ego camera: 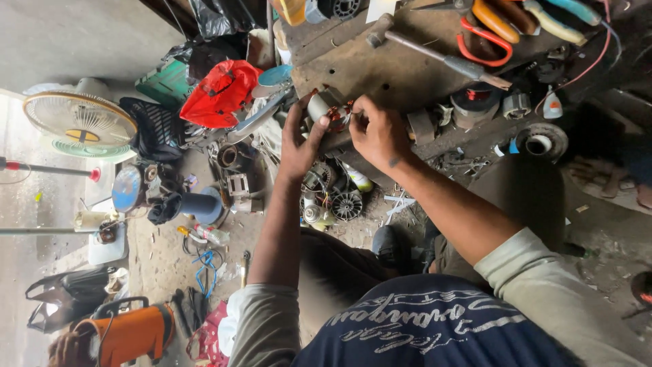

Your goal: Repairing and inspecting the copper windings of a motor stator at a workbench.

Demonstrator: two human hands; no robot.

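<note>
A small grey electric motor part (323,106) with copper windings and reddish wires is held at the edge of a worn wooden workbench (401,75). My left hand (297,144) grips it from the left side, thumb up against its body. On the right, my right hand (377,133) closes its fingertips on the wired end. Both forearms reach up from the bottom of the view, over my dark blue shirt with pale sleeves.
On the bench lie a hammer (441,58), orange-handled pliers (486,32), tape rolls (474,102) and a round metal part (540,141). Below the hands sit several motor parts (334,198). To the left are a fan (80,119), a red bag (221,91) and an orange machine (136,331).
</note>
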